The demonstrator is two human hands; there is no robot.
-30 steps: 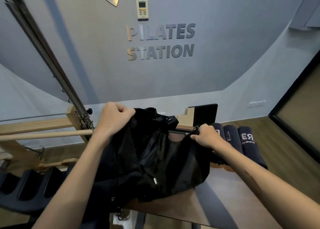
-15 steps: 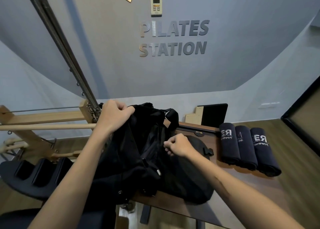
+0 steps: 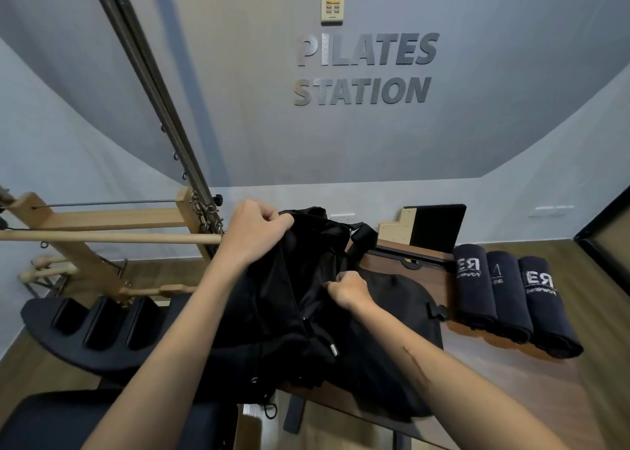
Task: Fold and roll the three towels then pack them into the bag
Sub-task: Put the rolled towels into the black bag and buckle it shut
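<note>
Open strip of tabletop between black bag and three rolled towels at right. Bare tabletop also near the towels. Towels packed side by side, touching. Black panel upright behind them at far edge. Wooden frame and slanted springs crowding left.

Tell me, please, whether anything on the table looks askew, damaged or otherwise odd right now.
Nothing stands out. Three rolled towels lie neatly side by side on the table, right of the black bag. The left hand and right hand each grip the bag's fabric.
</note>
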